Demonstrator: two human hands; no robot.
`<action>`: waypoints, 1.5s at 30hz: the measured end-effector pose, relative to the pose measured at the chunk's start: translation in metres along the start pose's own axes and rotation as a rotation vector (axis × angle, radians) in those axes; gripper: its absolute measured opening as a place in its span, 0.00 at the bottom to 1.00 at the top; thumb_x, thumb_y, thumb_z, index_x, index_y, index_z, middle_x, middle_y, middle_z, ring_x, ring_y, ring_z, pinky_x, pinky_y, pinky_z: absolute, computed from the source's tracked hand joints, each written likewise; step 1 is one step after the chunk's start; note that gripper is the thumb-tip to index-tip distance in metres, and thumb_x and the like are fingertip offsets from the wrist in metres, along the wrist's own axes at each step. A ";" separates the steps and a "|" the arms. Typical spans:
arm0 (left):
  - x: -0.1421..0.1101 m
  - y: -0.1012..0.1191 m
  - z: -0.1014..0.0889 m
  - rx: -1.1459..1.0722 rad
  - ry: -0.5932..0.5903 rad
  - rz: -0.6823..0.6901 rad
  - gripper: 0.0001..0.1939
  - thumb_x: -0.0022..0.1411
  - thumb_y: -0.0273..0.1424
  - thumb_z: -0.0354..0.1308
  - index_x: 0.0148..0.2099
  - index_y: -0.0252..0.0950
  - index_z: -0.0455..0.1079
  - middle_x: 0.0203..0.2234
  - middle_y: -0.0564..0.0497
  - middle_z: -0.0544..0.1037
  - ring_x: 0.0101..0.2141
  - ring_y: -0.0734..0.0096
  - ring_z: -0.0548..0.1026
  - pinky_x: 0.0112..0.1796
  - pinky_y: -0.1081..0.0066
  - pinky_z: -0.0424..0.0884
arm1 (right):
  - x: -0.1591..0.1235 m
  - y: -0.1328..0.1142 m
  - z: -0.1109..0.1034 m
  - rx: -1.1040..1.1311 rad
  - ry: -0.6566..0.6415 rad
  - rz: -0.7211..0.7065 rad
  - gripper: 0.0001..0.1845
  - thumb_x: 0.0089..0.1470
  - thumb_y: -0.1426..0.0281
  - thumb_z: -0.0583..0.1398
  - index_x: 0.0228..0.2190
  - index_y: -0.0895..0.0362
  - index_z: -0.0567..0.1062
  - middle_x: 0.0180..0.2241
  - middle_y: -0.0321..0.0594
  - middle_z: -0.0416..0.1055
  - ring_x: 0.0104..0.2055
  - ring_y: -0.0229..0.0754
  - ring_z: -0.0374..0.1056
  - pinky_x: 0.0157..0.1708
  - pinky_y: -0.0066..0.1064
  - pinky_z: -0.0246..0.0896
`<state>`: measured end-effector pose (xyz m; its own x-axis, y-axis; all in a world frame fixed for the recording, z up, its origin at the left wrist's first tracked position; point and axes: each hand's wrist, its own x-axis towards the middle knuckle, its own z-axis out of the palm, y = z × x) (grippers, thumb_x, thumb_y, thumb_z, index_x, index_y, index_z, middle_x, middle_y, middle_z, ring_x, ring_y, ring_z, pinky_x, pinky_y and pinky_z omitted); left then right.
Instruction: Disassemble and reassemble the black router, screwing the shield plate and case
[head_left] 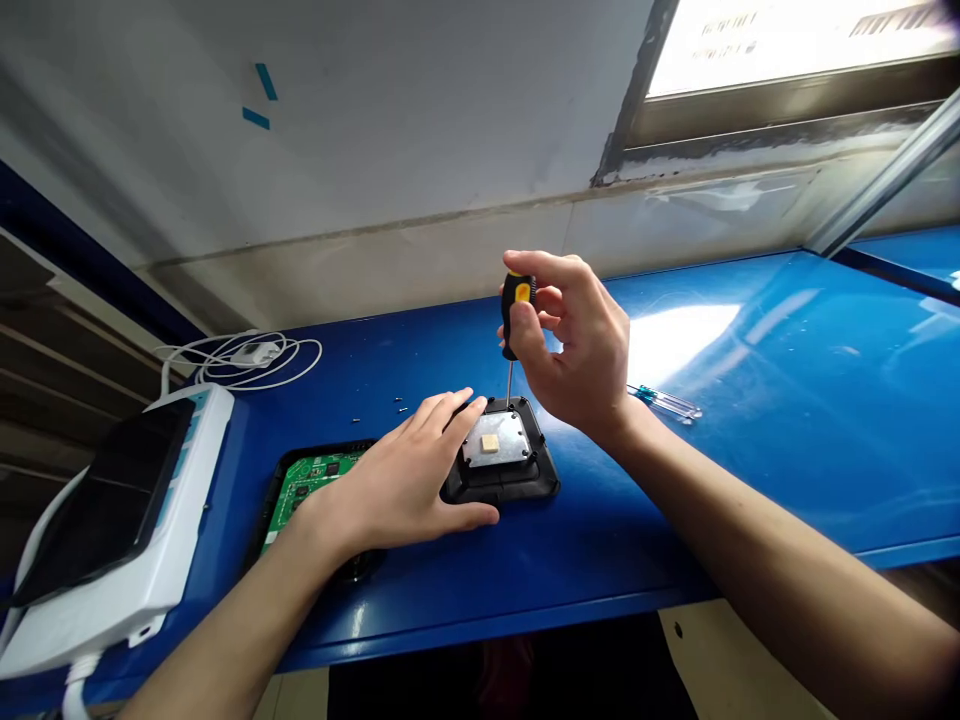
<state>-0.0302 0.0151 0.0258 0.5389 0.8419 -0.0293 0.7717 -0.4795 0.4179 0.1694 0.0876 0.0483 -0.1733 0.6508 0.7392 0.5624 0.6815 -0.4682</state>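
Note:
My right hand (566, 335) grips a black and yellow screwdriver (517, 300), held upright. Its metal shaft points down at the top edge of a silver metal plate (510, 435). This plate lies in a black plastic housing (536, 486) and carries a small beige square pad (490, 444). My left hand (420, 465) rests on the left side of the housing, fingers stretched out and thumb apart. Left of it, partly hidden by my left wrist and forearm, lies a green circuit board (304, 485) in a black casing.
Several small screws (400, 404) lie on the blue table (600, 560) behind the circuit board. A clear-handled screwdriver (666, 402) lies right of my right wrist. At left stand a white device with a dark phone-like slab (112, 480) and a coiled white cable (255, 360).

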 end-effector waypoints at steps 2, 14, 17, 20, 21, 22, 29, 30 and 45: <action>0.001 0.000 0.000 0.037 -0.016 0.005 0.50 0.59 0.53 0.66 0.75 0.41 0.50 0.73 0.38 0.54 0.71 0.44 0.51 0.66 0.44 0.58 | 0.000 0.001 0.001 0.032 0.030 -0.028 0.22 0.68 0.64 0.47 0.57 0.54 0.70 0.48 0.42 0.72 0.39 0.38 0.76 0.38 0.34 0.78; 0.001 0.006 -0.004 0.104 -0.052 -0.008 0.49 0.61 0.54 0.64 0.74 0.37 0.51 0.72 0.39 0.55 0.72 0.48 0.52 0.67 0.49 0.59 | 0.002 0.013 0.011 0.148 0.224 -0.205 0.16 0.62 0.72 0.56 0.51 0.51 0.74 0.39 0.39 0.73 0.31 0.38 0.74 0.27 0.31 0.77; 0.001 0.005 -0.004 0.109 -0.052 -0.006 0.49 0.62 0.55 0.64 0.74 0.36 0.51 0.73 0.39 0.55 0.71 0.49 0.52 0.67 0.49 0.59 | 0.002 0.012 0.010 0.137 0.220 -0.209 0.16 0.62 0.73 0.57 0.51 0.51 0.74 0.39 0.39 0.74 0.31 0.38 0.74 0.27 0.31 0.77; 0.001 0.005 -0.004 0.119 -0.056 -0.007 0.50 0.62 0.55 0.63 0.75 0.36 0.50 0.73 0.39 0.55 0.71 0.49 0.52 0.67 0.50 0.59 | 0.002 0.012 0.009 0.128 0.221 -0.212 0.16 0.62 0.73 0.57 0.50 0.51 0.74 0.39 0.39 0.74 0.31 0.38 0.75 0.27 0.31 0.77; 0.001 0.005 -0.004 0.121 -0.055 -0.007 0.50 0.62 0.55 0.63 0.75 0.36 0.50 0.73 0.39 0.55 0.71 0.49 0.52 0.67 0.50 0.59 | 0.002 0.011 0.010 0.124 0.222 -0.211 0.16 0.62 0.73 0.57 0.50 0.51 0.74 0.39 0.39 0.74 0.30 0.38 0.74 0.27 0.31 0.77; 0.000 0.005 -0.004 0.122 -0.055 -0.007 0.50 0.62 0.55 0.63 0.75 0.36 0.50 0.72 0.39 0.55 0.71 0.49 0.52 0.67 0.50 0.59 | 0.002 0.011 0.010 0.118 0.225 -0.209 0.16 0.62 0.73 0.57 0.50 0.51 0.74 0.38 0.38 0.74 0.30 0.37 0.74 0.28 0.31 0.77; 0.001 0.004 -0.003 0.123 -0.059 -0.004 0.49 0.62 0.56 0.63 0.75 0.37 0.50 0.73 0.39 0.55 0.72 0.48 0.52 0.67 0.49 0.58 | 0.002 0.011 0.010 0.132 0.216 -0.206 0.13 0.62 0.73 0.57 0.48 0.51 0.73 0.38 0.37 0.75 0.30 0.36 0.74 0.28 0.31 0.76; 0.001 0.004 -0.002 0.125 -0.060 -0.005 0.49 0.62 0.56 0.63 0.75 0.37 0.50 0.73 0.39 0.55 0.72 0.48 0.51 0.67 0.49 0.57 | 0.002 0.011 0.010 0.138 0.221 -0.202 0.12 0.62 0.72 0.57 0.47 0.51 0.73 0.38 0.37 0.75 0.30 0.36 0.75 0.28 0.30 0.75; 0.002 0.004 -0.002 0.129 -0.064 -0.011 0.49 0.61 0.55 0.64 0.74 0.37 0.52 0.73 0.40 0.55 0.71 0.48 0.53 0.66 0.51 0.61 | 0.006 0.025 0.013 0.176 0.382 -0.087 0.11 0.63 0.58 0.63 0.39 0.51 0.70 0.31 0.31 0.72 0.26 0.33 0.72 0.21 0.29 0.67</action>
<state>-0.0268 0.0154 0.0296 0.5475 0.8316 -0.0931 0.8124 -0.5016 0.2974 0.1718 0.1127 0.0348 0.1160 0.4402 0.8904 0.4068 0.7967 -0.4469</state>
